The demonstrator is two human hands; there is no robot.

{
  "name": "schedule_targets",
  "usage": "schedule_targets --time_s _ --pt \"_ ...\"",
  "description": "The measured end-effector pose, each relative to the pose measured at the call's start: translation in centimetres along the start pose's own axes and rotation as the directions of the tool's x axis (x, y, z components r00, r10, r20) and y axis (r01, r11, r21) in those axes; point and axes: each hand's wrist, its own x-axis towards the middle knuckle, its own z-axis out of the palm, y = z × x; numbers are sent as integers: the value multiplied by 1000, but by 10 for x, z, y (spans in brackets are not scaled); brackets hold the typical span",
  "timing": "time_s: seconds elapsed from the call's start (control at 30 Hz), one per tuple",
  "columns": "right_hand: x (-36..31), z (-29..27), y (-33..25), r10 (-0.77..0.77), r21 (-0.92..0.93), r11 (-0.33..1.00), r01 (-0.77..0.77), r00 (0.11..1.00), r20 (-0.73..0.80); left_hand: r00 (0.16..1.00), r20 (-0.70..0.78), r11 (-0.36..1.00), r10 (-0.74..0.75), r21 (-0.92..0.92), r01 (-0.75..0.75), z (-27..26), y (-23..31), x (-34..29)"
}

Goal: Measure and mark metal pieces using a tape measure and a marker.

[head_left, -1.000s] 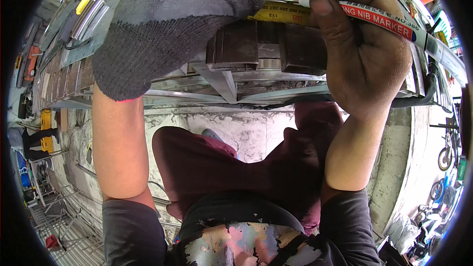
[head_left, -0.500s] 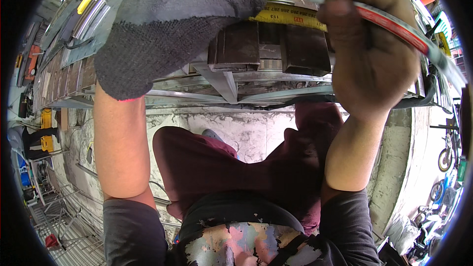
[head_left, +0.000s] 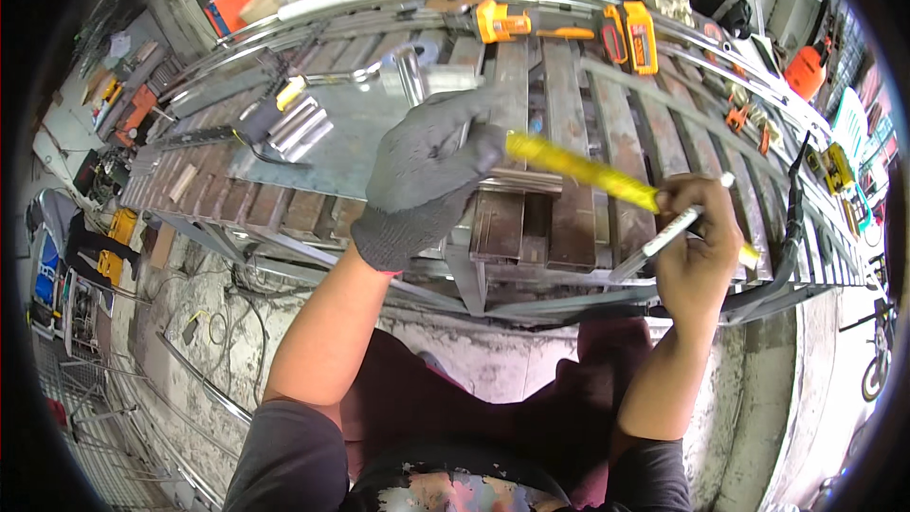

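My left hand [head_left: 422, 166], in a grey work glove, is closed on one end of a yellow tape measure [head_left: 578, 166]. Its blade stretches slantwise over the bench slats to my bare right hand [head_left: 700, 246]. That hand is closed around a white marker pen [head_left: 673, 230], and the blade meets its fingers; a bit of yellow shows beyond them. Whether the fingers also grip the blade is unclear from motion blur. Below the blade, short brown rectangular metal tubes [head_left: 500, 228] lie side by side at the bench's front edge.
On the slatted metal bench [head_left: 626, 137] lie a metal sheet [head_left: 346, 166], shiny cut tubes [head_left: 301, 128], a yellow power tool [head_left: 502, 22] and a yellow-black tool [head_left: 633, 38]. A black cable [head_left: 794, 209] hangs over the right side. Long shiny tubes run along the back.
Both hands have moved away from close to the camera, the right one lower and to the right. More of the blade stretches between them, lifted and tilted. The view now takes in more bench.
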Motion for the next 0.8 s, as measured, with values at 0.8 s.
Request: schedule_targets --time_s 0.8 --pt "-32 17 -56 44 21 999 -41 972 -233 997 8 995 80 60 -80 4 121 -32"
